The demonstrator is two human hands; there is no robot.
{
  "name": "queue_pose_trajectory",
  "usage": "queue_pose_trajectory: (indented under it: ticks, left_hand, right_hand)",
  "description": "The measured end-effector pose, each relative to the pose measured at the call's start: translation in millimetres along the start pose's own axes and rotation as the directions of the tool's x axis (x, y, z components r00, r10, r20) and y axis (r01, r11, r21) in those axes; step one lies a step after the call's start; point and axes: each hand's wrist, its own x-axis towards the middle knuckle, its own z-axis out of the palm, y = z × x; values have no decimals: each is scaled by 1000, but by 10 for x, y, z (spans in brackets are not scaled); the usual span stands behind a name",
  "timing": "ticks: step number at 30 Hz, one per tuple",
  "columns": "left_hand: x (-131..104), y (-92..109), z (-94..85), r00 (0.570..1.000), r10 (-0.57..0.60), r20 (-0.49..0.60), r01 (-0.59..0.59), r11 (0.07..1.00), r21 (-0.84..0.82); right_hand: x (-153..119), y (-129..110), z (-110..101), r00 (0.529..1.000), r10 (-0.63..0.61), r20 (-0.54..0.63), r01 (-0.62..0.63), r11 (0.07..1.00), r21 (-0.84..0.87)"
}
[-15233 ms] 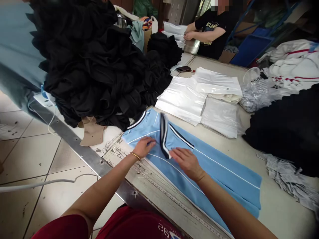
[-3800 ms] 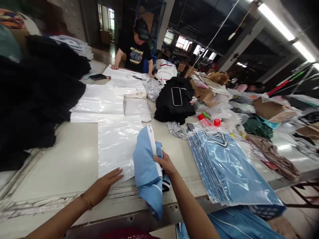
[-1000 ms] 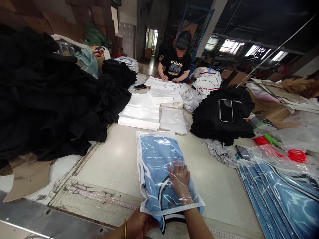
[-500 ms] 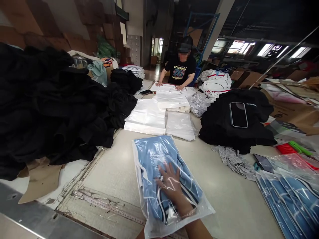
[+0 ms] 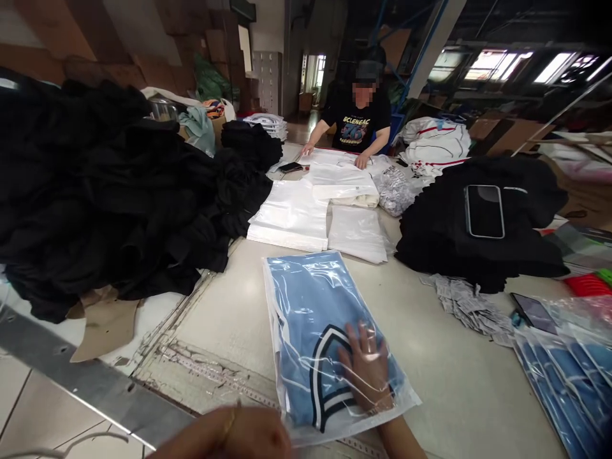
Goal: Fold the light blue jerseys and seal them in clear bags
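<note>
A folded light-blue garment (image 5: 301,306) with black-and-white stripes lies in a clear plastic bag (image 5: 406,400) on the table in front of me. My right hand (image 5: 366,370) is inside the bag, under its film, with fingers apart and flat on the garment's lower right part. The bag's mouth crosses that wrist. My left hand (image 5: 265,433), slightly blurred, is closed at the bag's lower left corner; its fingertips are hidden. White plastic bags (image 5: 289,217) and a stack of clear bags (image 5: 357,234) lie just beyond the garment.
Black cloth (image 5: 119,191) is heaped at left. A phone (image 5: 484,211) rests on a black pile (image 5: 430,223) at right, near loose labels (image 5: 471,309), another phone (image 5: 534,312) and bagged blue garments (image 5: 564,382). A person (image 5: 356,121) works across the table (image 5: 220,325).
My right hand has moved right inside the bag, uncovering more stripes. My left hand, hidden before, now shows at the lower left corner. The view has shifted left.
</note>
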Motion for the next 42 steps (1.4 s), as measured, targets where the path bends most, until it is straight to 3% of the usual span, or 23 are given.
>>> queue_pose_trajectory:
  ticks: [1,2,3,4,5,6,7,9,10,12,17,19,23,27,29,31,32,35,36,38,39,40,42]
  left_hand:
    - [-20,158,-161,994,-1,-110,5,999,40]
    - [-7,309,-338,940,52,-338,-14,993,114]
    - [40,438,-524,793,156,-589,-35,977,212]
    - [116,534,-706,655,254,-711,-24,948,317]
    - [214,588,-874,547,343,-763,31,903,428]
    - [326,601,-1018,509,382,-772,116,858,501]
    - [440,580,-1133,526,389,-756,212,801,560]
    - [635,476,-1271,604,358,-711,360,674,645]
    - [703,417,-1305,641,330,-693,405,621,671]
    - [772,323,-1337,673,296,-678,454,557,695]
    - [706,321,-1439,680,304,-667,507,463,727]
    - [674,372,-1493,689,304,-657,518,427,741]
    - [707,443,-1538,640,377,-669,551,382,742]
    - [788,373,-1546,720,367,-589,501,312,807]
    - [773,298,-1573,729,331,-599,518,305,799]
    - [724,237,-1597,701,329,-633,552,312,773]
    - [702,221,-1589,680,329,-655,573,318,755]
    - [729,255,-1377,593,348,-726,639,345,688]
    - [778,289,-1231,601,369,-709,622,340,705]
    - [903,364,-856,719,414,-558,478,288,830]
    - [961,393,-653,802,418,-427,353,246,903]
    - [1005,410,-458,853,414,-318,246,218,945]
    - [1038,399,-139,881,420,-217,142,205,969]
  right_hand:
    - [0,-119,-27,999,-37,27,37,999,-7]
    - [-7,-262,-55,995,-91,46,91,996,4]
    - [-17,-418,-80,985,-165,61,163,986,37]
    - [-29,-574,-101,966,-248,74,241,966,90]
    - [-38,-718,-119,943,-320,86,306,941,147]
    - [-44,-839,-134,921,-379,93,356,913,199]
    - [-45,-930,-149,902,-419,100,387,890,239]
    - [-29,-1023,-180,885,-451,114,404,867,291]
    - [-11,-1038,-198,885,-449,120,397,865,306]
    - [40,-1053,-229,895,-428,126,370,870,325]
    - [171,-1213,-184,944,-316,95,279,919,278]
    - [198,-1270,-134,938,-327,115,290,921,261]
    - [246,-1322,-89,912,-388,132,343,899,273]
    - [260,-1364,-111,915,-376,149,333,909,249]
    - [163,-1263,-112,893,-420,159,374,891,256]
    - [-30,-1038,-99,886,-450,113,409,873,267]
    - [-145,-899,-87,909,-410,76,381,890,249]
    - [-410,-559,-22,993,-118,8,116,983,141]
    - [-440,-504,3,998,-48,27,45,992,120]
    - [-428,-464,33,995,-23,94,12,993,121]
    - [-412,-454,29,990,-61,126,43,989,143]
    - [-411,-432,9,984,-107,141,81,981,175]
    - [-486,-322,-77,974,-180,138,137,951,276]
